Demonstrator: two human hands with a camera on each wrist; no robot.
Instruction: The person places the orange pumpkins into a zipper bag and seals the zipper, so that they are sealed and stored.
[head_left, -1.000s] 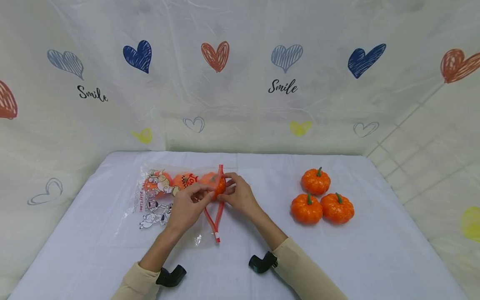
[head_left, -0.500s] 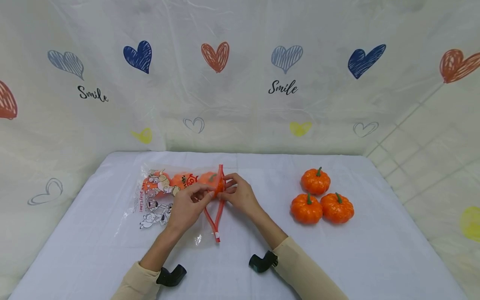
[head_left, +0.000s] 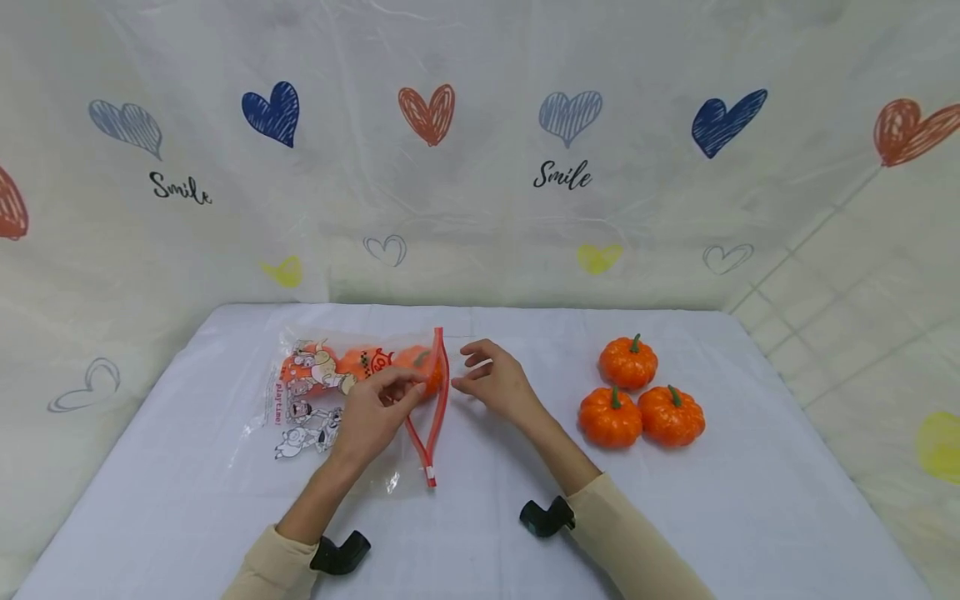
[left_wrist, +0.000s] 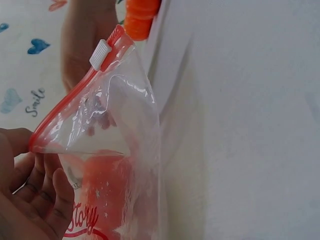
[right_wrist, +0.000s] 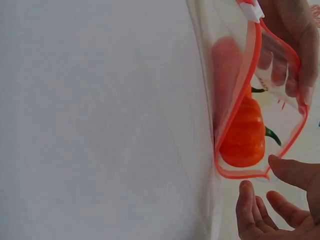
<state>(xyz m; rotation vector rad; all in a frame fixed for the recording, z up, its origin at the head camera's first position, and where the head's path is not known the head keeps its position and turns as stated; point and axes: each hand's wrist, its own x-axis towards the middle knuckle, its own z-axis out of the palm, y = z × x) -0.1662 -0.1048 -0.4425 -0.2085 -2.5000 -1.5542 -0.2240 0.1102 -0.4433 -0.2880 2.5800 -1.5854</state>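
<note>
On the table lies a clear zip bag (head_left: 307,437) with cartoon prints and a red zip edge (head_left: 437,417). Several small orange pumpkins are inside it, one pumpkin (right_wrist: 243,135) just within the open mouth, its green stem showing. My left hand (head_left: 375,421) pinches the upper layer of the bag's mouth between thumb and finger, holding it raised. Just right of the mouth is my right hand (head_left: 501,387), fingers apart and holding nothing. A white slider (left_wrist: 101,55) sits near the end of the zip closest to me.
Three more orange pumpkins, a back one (head_left: 628,363), a left one (head_left: 610,418) and a right one (head_left: 671,417), stand together on the table's right side. White cloth (head_left: 480,542) covers the table. Behind it hangs a sheet (head_left: 495,208) printed with hearts.
My right hand has let go of the pumpkin at the bag's mouth and drawn back to the right. That pumpkin has shifted left, further into the bag. My left hand keeps its pinch.
</note>
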